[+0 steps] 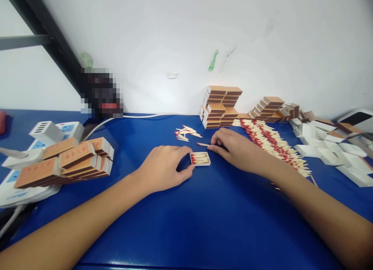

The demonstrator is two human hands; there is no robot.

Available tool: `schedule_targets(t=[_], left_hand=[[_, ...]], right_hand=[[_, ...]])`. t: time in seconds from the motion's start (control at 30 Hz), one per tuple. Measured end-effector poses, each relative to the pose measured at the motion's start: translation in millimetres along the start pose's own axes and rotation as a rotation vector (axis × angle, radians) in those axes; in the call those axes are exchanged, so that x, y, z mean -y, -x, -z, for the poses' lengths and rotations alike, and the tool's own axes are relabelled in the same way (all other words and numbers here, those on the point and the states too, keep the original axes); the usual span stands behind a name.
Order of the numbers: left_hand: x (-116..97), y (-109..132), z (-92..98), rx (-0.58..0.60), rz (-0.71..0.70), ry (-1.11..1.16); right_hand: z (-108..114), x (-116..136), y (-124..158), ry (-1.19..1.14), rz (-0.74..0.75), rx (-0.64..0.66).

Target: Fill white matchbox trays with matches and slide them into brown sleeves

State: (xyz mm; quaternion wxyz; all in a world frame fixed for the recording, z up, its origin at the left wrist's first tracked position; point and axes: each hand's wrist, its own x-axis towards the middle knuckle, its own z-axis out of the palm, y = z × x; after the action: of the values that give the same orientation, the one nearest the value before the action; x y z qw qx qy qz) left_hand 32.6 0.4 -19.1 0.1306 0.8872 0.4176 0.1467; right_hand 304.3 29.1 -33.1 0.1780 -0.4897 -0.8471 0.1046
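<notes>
A small white matchbox tray (200, 164) lies on the blue table, with several red-headed matches (199, 158) lying lengthwise inside it. My left hand (164, 167) grips the tray's left end between thumb and fingers. Just above and right of the tray, my right hand (230, 147) pinches a single match (203, 145) by its plain end, its red head pointing left. Behind the tray sits a loose heap of matches (186, 132). Long rows of matches (271, 145) spread on the table beyond my right forearm.
Stacked matchboxes (221, 107) stand against the wall, with a lower stack (268, 108) to their right. Empty white trays (329, 141) pile up at far right. On the left, more matchboxes (72, 161) rest on a power strip (37, 190). A white cable (140, 115) runs along the wall.
</notes>
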Motion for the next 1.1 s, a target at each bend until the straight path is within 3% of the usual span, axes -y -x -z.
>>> schedule_targets(t=[0.13,0.5,0.73,0.87,1.0,1.1], left_hand=[[0,1,0.5,0.011,0.002,0.001],[0,0,-0.2,-0.001,-0.009,-0.009],[0,0,-0.8,0.0,-0.008,-0.014],[-1,-1,-0.8,-0.008,0.004,-0.016],[-2,-1,0.7,-0.004,-0.001,-0.005],[-2,-1,1.0,0.002,0.003,-0.005]], right_hand=[[4,1,2,-0.028,-0.037,0.056],[-7,3,-3,-0.067,0.028,-0.056],[-5,3,-4,-0.049,0.042,-0.039],[4,15,2,-0.089,0.057,-0.065],[7,35,10,-0.117,0.064,0.055],[5,42,12,-0.142,0.038,0.069]])
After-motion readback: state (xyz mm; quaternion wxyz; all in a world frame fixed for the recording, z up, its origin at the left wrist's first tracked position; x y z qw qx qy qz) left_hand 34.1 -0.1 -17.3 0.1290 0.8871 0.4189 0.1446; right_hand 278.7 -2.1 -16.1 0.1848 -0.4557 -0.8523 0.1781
